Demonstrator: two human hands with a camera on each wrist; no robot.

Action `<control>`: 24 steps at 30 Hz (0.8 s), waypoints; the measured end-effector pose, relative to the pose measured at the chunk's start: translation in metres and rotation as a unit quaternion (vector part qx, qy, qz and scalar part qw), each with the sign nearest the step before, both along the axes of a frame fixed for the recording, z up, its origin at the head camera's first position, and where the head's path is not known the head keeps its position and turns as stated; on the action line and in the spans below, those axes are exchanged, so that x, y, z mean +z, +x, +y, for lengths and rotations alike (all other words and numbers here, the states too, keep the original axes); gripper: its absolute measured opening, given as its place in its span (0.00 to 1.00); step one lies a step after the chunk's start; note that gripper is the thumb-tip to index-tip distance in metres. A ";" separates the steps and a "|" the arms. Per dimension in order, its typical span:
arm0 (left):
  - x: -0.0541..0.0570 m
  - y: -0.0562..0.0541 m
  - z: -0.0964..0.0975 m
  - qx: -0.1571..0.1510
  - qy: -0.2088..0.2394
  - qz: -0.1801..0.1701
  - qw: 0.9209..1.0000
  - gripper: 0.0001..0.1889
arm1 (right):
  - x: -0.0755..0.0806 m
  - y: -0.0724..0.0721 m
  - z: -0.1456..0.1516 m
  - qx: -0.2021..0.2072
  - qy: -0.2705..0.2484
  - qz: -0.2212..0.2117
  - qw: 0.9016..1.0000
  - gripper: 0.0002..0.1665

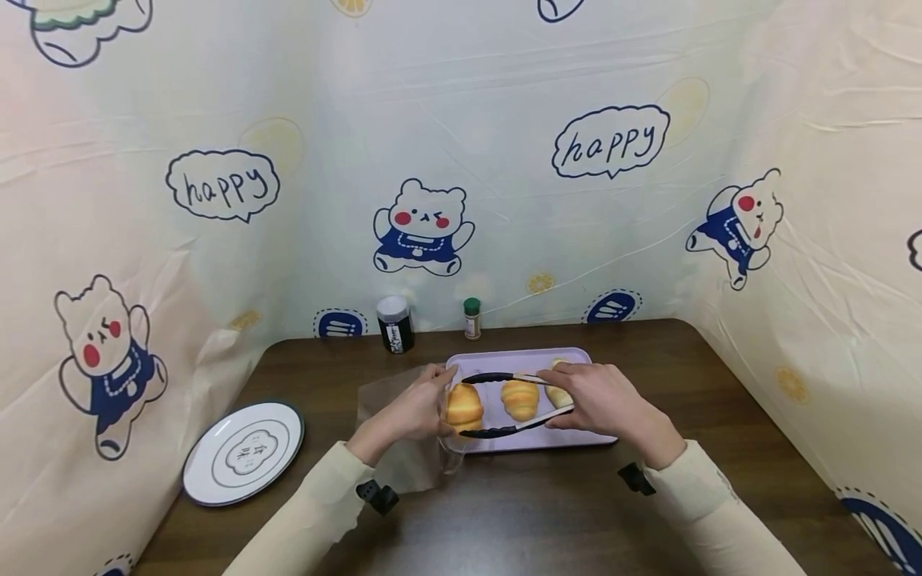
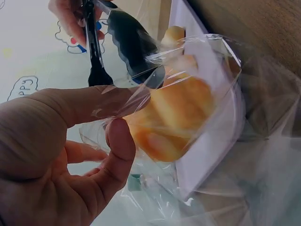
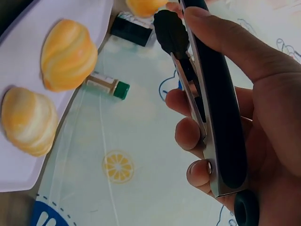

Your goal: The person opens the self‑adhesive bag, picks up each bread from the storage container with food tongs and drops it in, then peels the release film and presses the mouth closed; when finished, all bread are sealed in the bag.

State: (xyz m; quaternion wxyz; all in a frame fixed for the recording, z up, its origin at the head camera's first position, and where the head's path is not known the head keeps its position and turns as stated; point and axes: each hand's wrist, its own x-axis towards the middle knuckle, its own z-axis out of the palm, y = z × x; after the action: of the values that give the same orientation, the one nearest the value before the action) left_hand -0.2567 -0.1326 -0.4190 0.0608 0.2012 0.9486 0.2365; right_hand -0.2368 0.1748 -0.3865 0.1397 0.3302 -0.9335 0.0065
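Note:
My right hand (image 1: 601, 404) grips black-and-silver tongs (image 3: 218, 103), whose spread black tips reach to either side of the leftmost bread roll (image 1: 464, 406). Between thumb and fingers, my left hand (image 1: 418, 404) pinches the edge of a clear plastic bag (image 1: 406, 464) beside that roll. Through the film the roll (image 2: 183, 108) shows golden; whether it sits on the tray or is lifted I cannot tell. Two more rolls, a middle one (image 1: 520, 400) and a paler one (image 1: 558, 396) partly behind my right hand, lie on the lilac tray (image 1: 519, 355).
On the table's left side lies a white plate (image 1: 209, 472) with a dark rim. At the back stand a dark jar (image 1: 396, 332) with a pale lid and a small green-capped bottle (image 1: 471, 320). A printed cloth (image 1: 504, 160) hangs around the brown table (image 1: 576, 512).

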 end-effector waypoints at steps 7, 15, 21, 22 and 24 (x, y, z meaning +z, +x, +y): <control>-0.001 0.000 -0.001 -0.003 0.010 -0.013 1.000 0.56 | -0.007 -0.003 0.010 -0.006 -0.002 -0.018 1.000 0.42; -0.003 0.000 -0.001 -0.009 0.007 0.001 1.000 0.55 | -0.010 -0.003 0.011 -0.003 0.007 -0.016 1.000 0.38; -0.003 0.000 -0.003 -0.024 -0.020 0.027 0.999 0.51 | -0.007 -0.001 0.010 -0.005 -0.005 -0.017 1.000 0.36; -0.003 0.000 -0.003 -0.025 -0.023 0.028 0.999 0.51 | -0.007 -0.001 0.010 -0.006 -0.007 -0.017 1.000 0.36; -0.003 0.000 -0.003 -0.025 -0.025 0.027 0.999 0.50 | -0.006 -0.001 0.009 -0.004 -0.007 -0.014 1.000 0.36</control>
State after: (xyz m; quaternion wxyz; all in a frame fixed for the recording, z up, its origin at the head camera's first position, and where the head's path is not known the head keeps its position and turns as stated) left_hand -0.2567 -0.1359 -0.4219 0.0460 0.2294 0.9503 0.2052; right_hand -0.2374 0.1835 -0.3922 0.1285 0.3250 -0.9368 0.0170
